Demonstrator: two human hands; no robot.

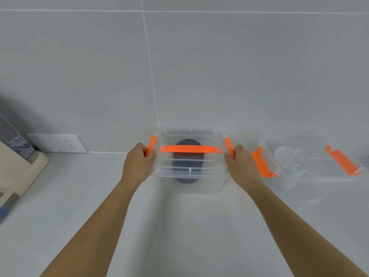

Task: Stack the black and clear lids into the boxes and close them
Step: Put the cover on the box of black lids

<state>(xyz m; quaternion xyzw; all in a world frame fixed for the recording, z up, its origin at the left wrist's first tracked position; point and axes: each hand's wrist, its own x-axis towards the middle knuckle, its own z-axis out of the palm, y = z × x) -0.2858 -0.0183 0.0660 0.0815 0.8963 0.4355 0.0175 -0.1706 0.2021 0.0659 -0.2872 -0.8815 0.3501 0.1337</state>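
From the head view, I have both hands on the ends of the middle clear storage box, which sits on the white counter close against the tiled wall. My left hand has its fingers curled together around the left orange latch, thumb on the near side; my right hand is clamped the same way on the right orange latch. I judge the grip is symmetric so that both clips can be pressed against the cover at once, which keeps the box from sliding sideways and seats the cover evenly. Whether the clips have snapped home I cannot tell.

The box's clear cover is already on, with its orange carry handle lying flat across the top. Through the walls the stack of black lids reads as a dark, rounded column near the centre of the box, reaching up near the handle.

To the right, just beside my right hand, the second clear box has no cover on that I can make out, its two orange latches swung outward. Inside it the clear lids show only as faint round outlines; their count is beyond me. That box, I judge, is the one left to close.

At the left edge are a wall socket and a beige appliance, well apart from the work.
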